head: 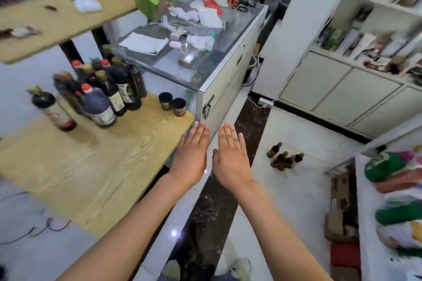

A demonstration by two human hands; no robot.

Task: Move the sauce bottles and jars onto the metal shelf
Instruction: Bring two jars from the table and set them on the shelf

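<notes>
Several dark sauce bottles stand crowded at the back of the wooden shelf board on the left. A bottle with a black cap and red label stands apart at their left. Two small black-lidded jars sit near the board's right corner. Several small dark bottles stand on the white floor at the right. My left hand and my right hand hover side by side, flat, palms down, fingers straight, past the board's right edge. Neither holds anything.
An upper wooden shelf board hangs over the left. A glass-topped cabinet cluttered with papers stands behind the jars. White cupboards line the right wall. Bags and boxes fill the lower right. A dark floor strip runs beneath my arms.
</notes>
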